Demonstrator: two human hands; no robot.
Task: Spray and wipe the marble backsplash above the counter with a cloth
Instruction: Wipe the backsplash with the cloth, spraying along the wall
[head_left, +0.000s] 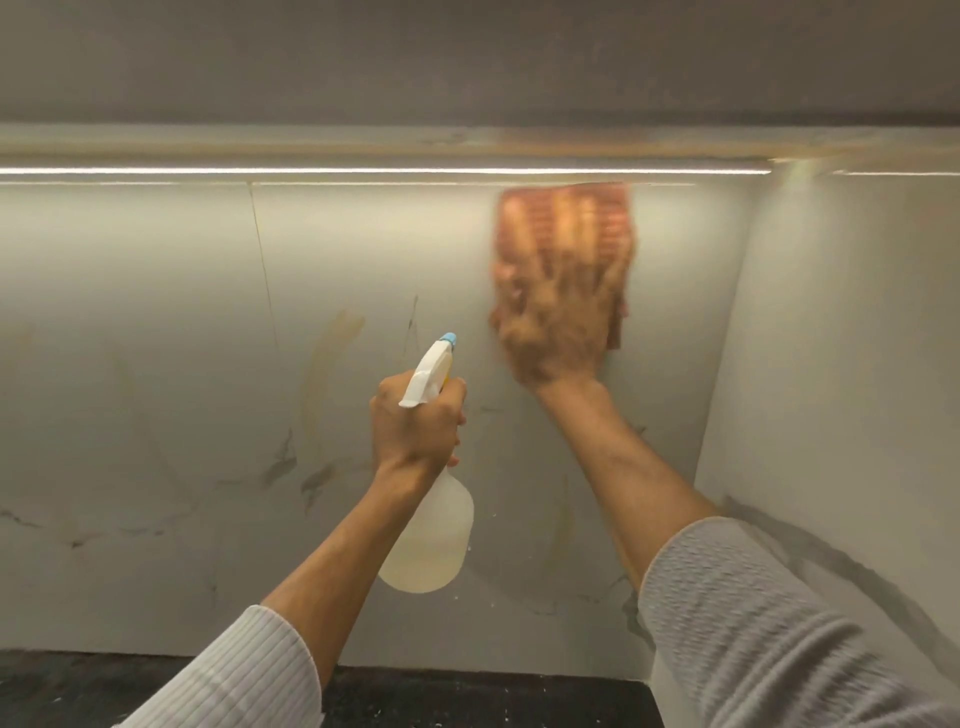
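Right hand presses cloth flat on backsplash — fingers spread; left hand grips spray bottle.

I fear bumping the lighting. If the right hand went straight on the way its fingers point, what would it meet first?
Probably the light strip under the cabinet: the right hand, pressing the cloth on the backsplash, points up; the cloth's top edge nearly reaches it.

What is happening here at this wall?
A person is cleaning the backsplash. The right hand presses an orange cloth flat on the marble, high up just under the light strip; both are blurred. The left hand grips a spray bottle by its neck, lower and left of the cloth, nozzle toward the wall. A dark counter lies below.
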